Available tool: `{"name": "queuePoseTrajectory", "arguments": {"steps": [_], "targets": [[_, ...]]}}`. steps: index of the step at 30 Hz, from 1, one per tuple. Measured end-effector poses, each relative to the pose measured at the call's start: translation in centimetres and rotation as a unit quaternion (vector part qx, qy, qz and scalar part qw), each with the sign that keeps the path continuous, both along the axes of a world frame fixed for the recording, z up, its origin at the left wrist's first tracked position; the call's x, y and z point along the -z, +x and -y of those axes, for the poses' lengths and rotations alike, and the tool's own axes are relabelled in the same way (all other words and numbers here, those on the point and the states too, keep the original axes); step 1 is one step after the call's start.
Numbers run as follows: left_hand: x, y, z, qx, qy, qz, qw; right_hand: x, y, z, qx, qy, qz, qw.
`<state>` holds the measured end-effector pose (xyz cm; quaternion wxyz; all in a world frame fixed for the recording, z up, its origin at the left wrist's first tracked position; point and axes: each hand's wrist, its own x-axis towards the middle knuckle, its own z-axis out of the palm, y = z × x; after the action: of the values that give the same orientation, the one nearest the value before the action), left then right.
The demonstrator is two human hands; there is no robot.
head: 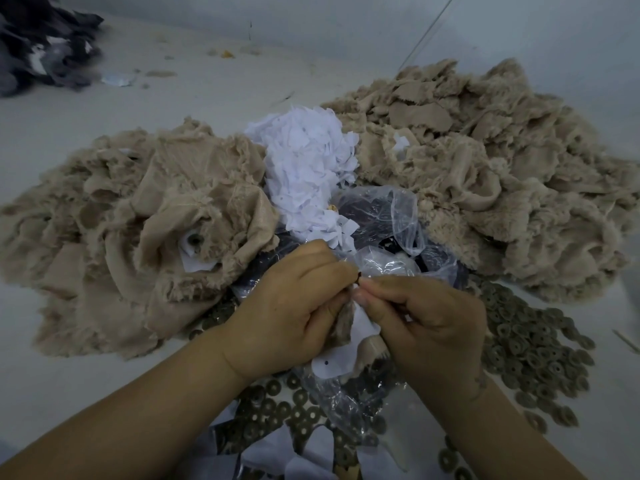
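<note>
Ring discs [277, 407] litter the table under your wrists. Left beige pile [131, 244] looks finished, one piece showing a fitted stud. Your left hand [287, 313] and right hand [426, 323] both pinch a dark stud [358, 277] on a fuzzy scrap [343, 320], just before the plastic bag [398, 216]. Right beige pile [485, 161] likely remains.

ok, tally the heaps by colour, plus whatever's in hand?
Beige heaps: 2 (left heap, right heap)
White heap: 1
Dark grey heap: 1
Beige scrap pinched between left hand and right hand: 1
Total: 5
Loose rings not counted, too many to tell.
</note>
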<state>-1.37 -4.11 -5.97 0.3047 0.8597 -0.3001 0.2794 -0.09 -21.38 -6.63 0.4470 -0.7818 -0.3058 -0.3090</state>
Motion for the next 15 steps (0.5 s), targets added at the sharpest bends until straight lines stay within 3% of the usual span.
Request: {"name": "queuePoseTrajectory", "arguments": {"steps": [5,11,15], "targets": [[0.2,0.2,0.0,-0.008,0.0,-0.003,1.0,-0.4,0.4,0.5,0.005,-0.001,-0.04,0.999],[-0.7,0.7,-1.0,-0.131,-0.081,-0.016,0.988,-1.6,0.7,1.2,0.072,0.05,-0.104,0.991],[-0.9,0.9,-0.5,-0.142,-0.08,-0.01,0.987,-1.6,0.1,0.3,-0.031,-0.009,-0.205,0.978]]}}
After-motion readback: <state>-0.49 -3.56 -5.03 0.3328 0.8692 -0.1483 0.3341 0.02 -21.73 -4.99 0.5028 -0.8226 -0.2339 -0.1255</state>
